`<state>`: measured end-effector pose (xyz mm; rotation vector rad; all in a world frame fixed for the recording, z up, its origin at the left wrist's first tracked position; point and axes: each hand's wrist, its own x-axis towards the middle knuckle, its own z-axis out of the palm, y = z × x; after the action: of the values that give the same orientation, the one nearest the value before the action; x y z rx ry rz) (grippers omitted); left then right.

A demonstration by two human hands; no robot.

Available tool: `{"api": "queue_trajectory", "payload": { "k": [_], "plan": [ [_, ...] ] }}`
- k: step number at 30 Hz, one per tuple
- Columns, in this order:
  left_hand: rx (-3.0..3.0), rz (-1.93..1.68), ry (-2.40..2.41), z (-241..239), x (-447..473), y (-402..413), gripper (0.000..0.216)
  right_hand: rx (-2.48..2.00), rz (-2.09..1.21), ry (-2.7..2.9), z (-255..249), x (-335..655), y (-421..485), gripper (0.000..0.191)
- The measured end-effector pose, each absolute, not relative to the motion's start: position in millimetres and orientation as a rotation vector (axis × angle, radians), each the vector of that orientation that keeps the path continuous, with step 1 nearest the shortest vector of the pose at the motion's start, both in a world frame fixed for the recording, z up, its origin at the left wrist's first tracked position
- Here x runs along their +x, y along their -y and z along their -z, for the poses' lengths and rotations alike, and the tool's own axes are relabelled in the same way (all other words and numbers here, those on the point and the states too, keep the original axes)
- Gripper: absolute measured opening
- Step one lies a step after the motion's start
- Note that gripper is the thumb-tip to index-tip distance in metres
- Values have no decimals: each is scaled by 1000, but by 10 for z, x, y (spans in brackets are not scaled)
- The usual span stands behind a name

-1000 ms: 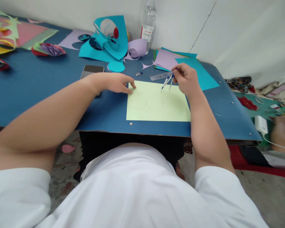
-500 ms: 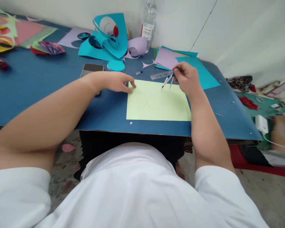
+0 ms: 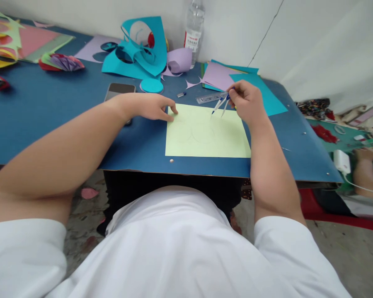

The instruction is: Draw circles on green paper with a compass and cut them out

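Note:
A pale green paper sheet [image 3: 217, 142] lies flat on the blue table [image 3: 49, 111], with faint pencil circles drawn on it. My left hand [image 3: 149, 106] rests palm down at the sheet's upper left corner, fingertips pressing its edge. My right hand [image 3: 247, 101] pinches the top of a blue and white drawing compass [image 3: 220, 105], whose two legs point down to the sheet's upper right part. A clear ruler [image 3: 209, 98] lies just behind the sheet.
A phone [image 3: 119, 89] lies behind my left wrist. Cut teal paper shapes [image 3: 136, 49], a purple paper roll [image 3: 179, 61], a water bottle [image 3: 194, 29] and stacked coloured sheets [image 3: 236, 80] crowd the back. Another person's hand [image 3: 368, 169] shows at far right.
My right hand and the compass have shifted slightly to the right and up. My left hand has stayed on the sheet's corner.

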<state>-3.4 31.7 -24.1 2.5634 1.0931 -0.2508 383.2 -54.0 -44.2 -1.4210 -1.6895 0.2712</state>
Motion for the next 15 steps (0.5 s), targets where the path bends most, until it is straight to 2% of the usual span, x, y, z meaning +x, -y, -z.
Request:
{"api": "queue_trajectory", "payload": {
  "k": [15],
  "plan": [
    [2554, 224, -1071, 275, -58, -365, 84, -1499, -23, 1771, 241, 4022, 707, 52]
  ]
}}
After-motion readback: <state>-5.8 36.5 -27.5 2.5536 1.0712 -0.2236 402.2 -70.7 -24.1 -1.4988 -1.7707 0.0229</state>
